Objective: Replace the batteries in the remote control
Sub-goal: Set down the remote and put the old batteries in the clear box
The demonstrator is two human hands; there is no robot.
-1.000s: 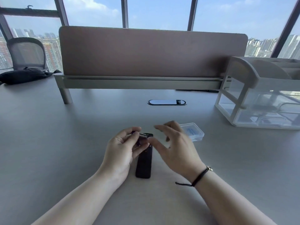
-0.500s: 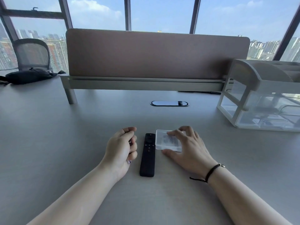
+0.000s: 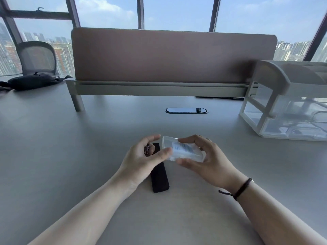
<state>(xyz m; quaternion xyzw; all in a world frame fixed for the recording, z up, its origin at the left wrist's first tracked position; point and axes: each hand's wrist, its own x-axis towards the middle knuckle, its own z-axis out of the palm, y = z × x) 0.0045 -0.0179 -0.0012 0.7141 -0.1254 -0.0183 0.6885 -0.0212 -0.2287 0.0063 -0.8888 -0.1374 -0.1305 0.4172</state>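
Remote (image 3: pixel 160 181) lies flat on the grey desk (image 3: pixel 53 147) under my left hand (image 3: pixel 141 160), which now grips a battery (image 3: pixel 147 149). My right hand (image 3: pixel 208 156) has lifted the clear case (image 3: pixel 184 150), so fresh cells come next. Behind: a divider (image 3: pixel 173 53), windows.

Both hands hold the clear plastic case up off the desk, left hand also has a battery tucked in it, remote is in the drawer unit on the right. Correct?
Not the last part. In the head view the remote lies flat on the desk, partly under the left hand, not in the drawer unit. The rest holds: left hand and right hand hold the clear plastic case raised, a battery in the left.
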